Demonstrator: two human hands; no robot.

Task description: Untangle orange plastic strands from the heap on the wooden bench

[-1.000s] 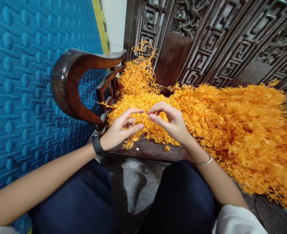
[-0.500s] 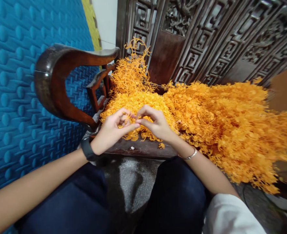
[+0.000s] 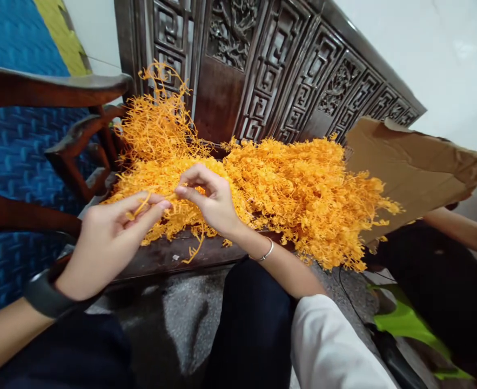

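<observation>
My left hand (image 3: 114,232), with a dark band at the wrist, pinches a thin orange plastic sprig (image 3: 143,204) between thumb and fingers. Its curled end pokes out above the fingers. Close by on the right, my right hand (image 3: 214,200) has thumb and forefinger pressed together at the sprig's other end; the exact contact is too small to make out. Both hands are over a heap of orange plastic sprigs (image 3: 270,173) spread along a dark wooden bench (image 3: 141,262). One loose strand (image 3: 195,248) lies across the bench's front edge.
Taller, stringy orange strands (image 3: 157,127) stand at the left by the wooden armrest (image 3: 80,156). A carved backrest (image 3: 222,97) rises behind. Cardboard (image 3: 404,167) leans at the right, near another person's arm (image 3: 465,232) and a green stool (image 3: 408,319).
The view has swung right, bringing the cardboard, the other person and the green stool into sight. My hands have drawn slightly apart, with the sprig showing at the left fingers.
</observation>
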